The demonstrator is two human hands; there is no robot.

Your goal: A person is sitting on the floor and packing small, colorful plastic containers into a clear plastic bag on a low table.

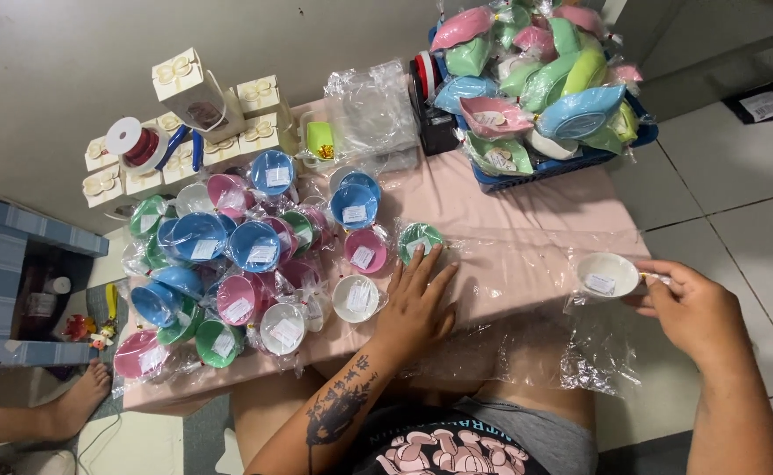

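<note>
A white bowl (607,274) is being gripped by the right hand (690,308); clear wrap (501,255) is being pressed flat under the open left hand (415,303). Beyond it, many wrapped bowls (255,255) are lying finished.

A low table (527,220) with a pale pink cover stood in the middle, and on its left half lay a heap of small wrapped bowls (237,255) — blue, pink, green and white, each with a paper tag inside. At the far right corner a blue basket (571,163) was piled high with bagged bowls (536,79) in the same colours. A dark tape dispenser (430,105) sat just beside the basket, with a crumpled clear bag (373,110) next to it. Cream gift boxes (202,97) with bow prints were stacked at the far left — a spool of red ribbon (131,141) rested among them. A bare foot (79,400) showed on the floor at lower left.
</note>
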